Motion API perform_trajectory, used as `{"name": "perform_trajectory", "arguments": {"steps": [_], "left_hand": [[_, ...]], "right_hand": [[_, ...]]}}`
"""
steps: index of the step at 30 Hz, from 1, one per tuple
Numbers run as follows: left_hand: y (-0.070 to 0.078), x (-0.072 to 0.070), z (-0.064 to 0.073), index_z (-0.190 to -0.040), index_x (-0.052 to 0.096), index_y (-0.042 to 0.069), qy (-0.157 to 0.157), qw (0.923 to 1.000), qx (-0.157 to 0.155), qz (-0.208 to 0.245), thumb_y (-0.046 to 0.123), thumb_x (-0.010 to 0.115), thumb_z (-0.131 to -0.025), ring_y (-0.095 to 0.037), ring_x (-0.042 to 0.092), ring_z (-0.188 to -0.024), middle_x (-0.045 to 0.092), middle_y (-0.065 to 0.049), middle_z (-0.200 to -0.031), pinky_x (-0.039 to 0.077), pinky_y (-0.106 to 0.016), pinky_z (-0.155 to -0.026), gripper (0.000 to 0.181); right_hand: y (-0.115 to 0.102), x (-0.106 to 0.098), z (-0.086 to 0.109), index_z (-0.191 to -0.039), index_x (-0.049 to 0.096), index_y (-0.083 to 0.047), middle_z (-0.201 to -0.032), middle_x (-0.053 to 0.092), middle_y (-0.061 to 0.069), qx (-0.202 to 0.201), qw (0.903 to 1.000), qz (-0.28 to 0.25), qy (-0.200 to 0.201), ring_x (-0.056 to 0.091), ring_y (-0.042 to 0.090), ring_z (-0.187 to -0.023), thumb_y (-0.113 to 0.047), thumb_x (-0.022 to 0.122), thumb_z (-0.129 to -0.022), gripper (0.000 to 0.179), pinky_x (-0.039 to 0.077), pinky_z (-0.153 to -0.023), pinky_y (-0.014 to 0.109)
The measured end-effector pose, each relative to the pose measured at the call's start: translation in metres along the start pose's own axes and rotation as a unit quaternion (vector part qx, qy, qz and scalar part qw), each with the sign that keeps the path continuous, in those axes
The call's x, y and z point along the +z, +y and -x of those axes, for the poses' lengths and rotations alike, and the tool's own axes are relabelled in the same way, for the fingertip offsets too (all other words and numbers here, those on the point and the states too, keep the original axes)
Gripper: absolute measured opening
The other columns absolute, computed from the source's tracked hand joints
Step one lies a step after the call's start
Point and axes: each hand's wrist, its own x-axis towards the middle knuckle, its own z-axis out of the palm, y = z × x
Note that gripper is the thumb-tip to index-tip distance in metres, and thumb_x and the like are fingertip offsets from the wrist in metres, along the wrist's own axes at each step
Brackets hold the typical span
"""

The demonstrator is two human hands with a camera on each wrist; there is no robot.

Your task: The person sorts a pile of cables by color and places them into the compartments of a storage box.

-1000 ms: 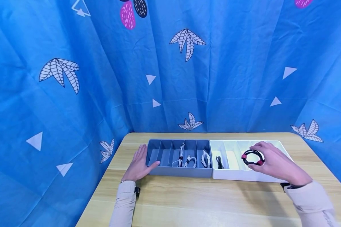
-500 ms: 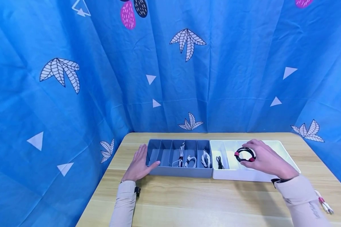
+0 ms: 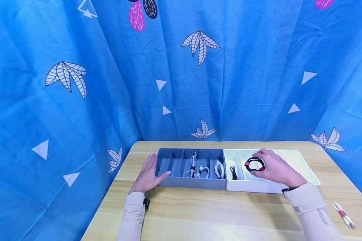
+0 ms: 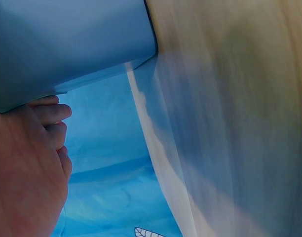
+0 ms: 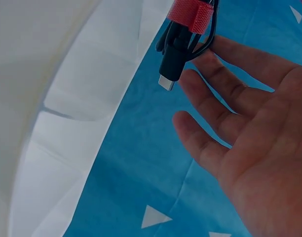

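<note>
My right hand point(image 3: 273, 168) pinches a coiled black cable point(image 3: 254, 164) with red ties, over the white divided box point(image 3: 271, 186). In the right wrist view the cable's USB-C plug point(image 5: 166, 82) hangs below a red tie point(image 5: 191, 15). My left hand point(image 3: 147, 174) rests against the left end of the grey divided box point(image 3: 190, 182), thumb lying along its front rim and fingers extended. In the left wrist view its fingers point(image 4: 56, 133) show beside the grey wall.
Several white cables point(image 3: 219, 169) lie in the grey box's compartments. A small black cable point(image 3: 234, 173) lies in the white box's leftmost compartment. A white cable with a red tie point(image 3: 344, 215) lies at the table's right. A blue curtain point(image 3: 244, 67) stands behind the table.
My right hand has moved left with the coiled black cable, over the white box's left part. The white cable on the right has come into view from behind the sleeve. My left hand stays put.
</note>
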Motion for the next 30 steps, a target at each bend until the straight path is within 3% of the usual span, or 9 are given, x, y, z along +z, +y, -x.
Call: {"name": "perform_trajectory", "arguments": {"steps": [14,30], "left_hand": [[-0.001,0.001,-0.001,-0.159,0.002,0.011,-0.001,1.0,0.002,0.0,0.081,0.043,-0.085,-0.029,0.002,-0.157,0.002,-0.008,-0.168,0.01,-0.052,-0.127,0.11],[-0.002,0.002,-0.002,-0.159,0.008,0.006,0.003,1.0,0.006,0.001,0.081,0.043,-0.085,-0.027,0.0,-0.157,0.007,-0.012,-0.168,0.01,-0.051,-0.127,0.11]], "right_hand": [[0.003,0.012,-0.004,-0.129,0.061,0.002,-0.126,0.061,0.025,-0.001,1.0,0.01,-0.001,0.057,0.044,-0.112,-0.031,0.084,-0.073,0.069,0.048,-0.091,0.061],[0.006,0.008,0.0,-0.133,0.057,0.001,-0.129,0.061,0.023,0.006,1.0,0.003,0.0,0.056,0.044,-0.113,-0.029,0.081,-0.077,0.068,0.047,-0.09,0.062]]}}
